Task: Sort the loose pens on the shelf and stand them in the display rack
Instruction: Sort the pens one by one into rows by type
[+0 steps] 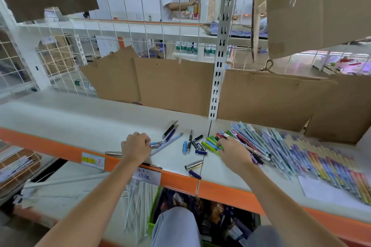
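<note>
Head view, looking down over two bare forearms at a white shelf (pixel 80 118) with an orange front edge. Two paper price labels are stuck on that edge: the left label (pixel 93 160) shows a red handwritten character; the right label (pixel 147 175) carries dark handwriting, not legible.

Left hand (pixel 136 146): knuckles up, fingers curled around a small bunch of pens (pixel 160 143), blue and pale barrels sticking out to the right. Number in the grip cannot be told. One silver pen (pixel 113 153) lies just left of the wrist.

Right hand (pixel 233 151): palm down, fingers bent onto a cluster of green pens (pixel 210 142); whether it pinches one cannot be told.

Between the hands, about ten loose pens and caps, among them one silver cap (pixel 193 164) and one dark blue cap (pixel 195 174) near the edge, and two dark pens (pixel 170 129) farther back.

To the right, a long fanned row of pastel and multicoloured pens (pixel 313 158), too many to count.

Behind it all, cardboard sheets (pixel 176 84) lean against a wire grid. A person in a white shirt (pixel 169 0) stands far off.
</note>
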